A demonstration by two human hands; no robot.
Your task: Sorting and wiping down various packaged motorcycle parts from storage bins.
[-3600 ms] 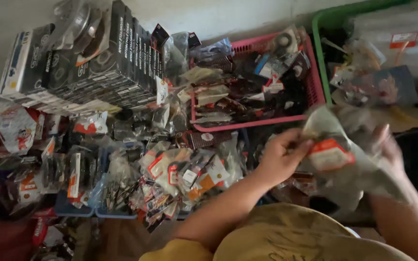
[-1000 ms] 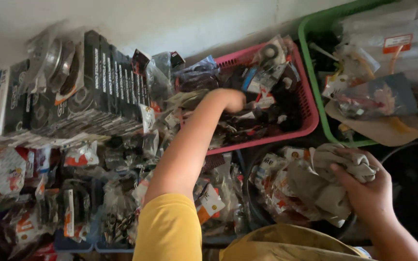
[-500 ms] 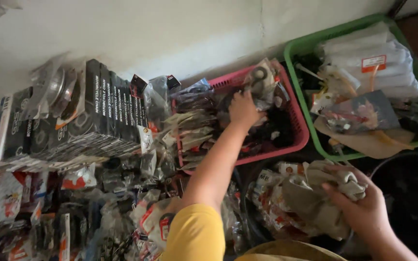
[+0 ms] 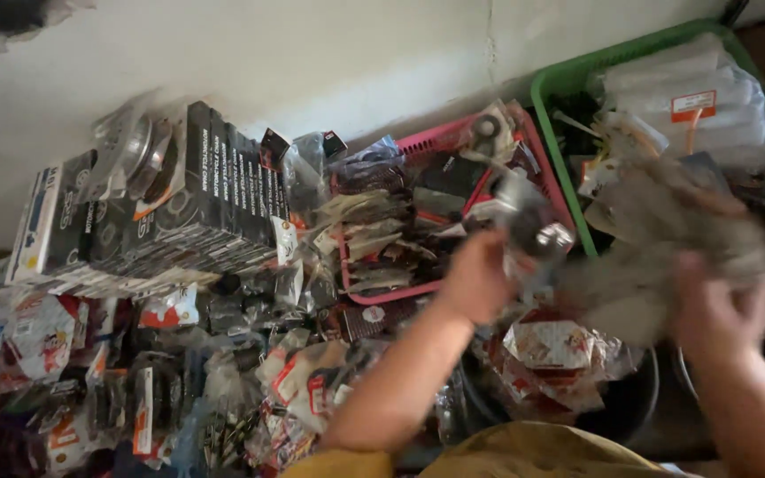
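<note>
My left hand [image 4: 478, 276] is closed around a small clear plastic packet with a dark metal part [image 4: 533, 226], lifted just in front of the pink basket [image 4: 436, 140]. A blurred bundle of crumpled plastic packets [image 4: 666, 230] sits in the grip of my right hand [image 4: 719, 310], at the right below the green basket [image 4: 568, 84]. Below both hands a dark round tub [image 4: 639, 403] contains several red-and-white packets [image 4: 551, 350].
A stack of black boxes [image 4: 179, 204] leans against the white wall at the left. Loose packaged parts [image 4: 135, 389] cover the floor at lower left. The green basket holds long clear bags with a red-and-white label.
My left hand has pulled back from inside the pink basket, now carrying a small packet. My right hand has risen with its bundle, which is motion-blurred.
</note>
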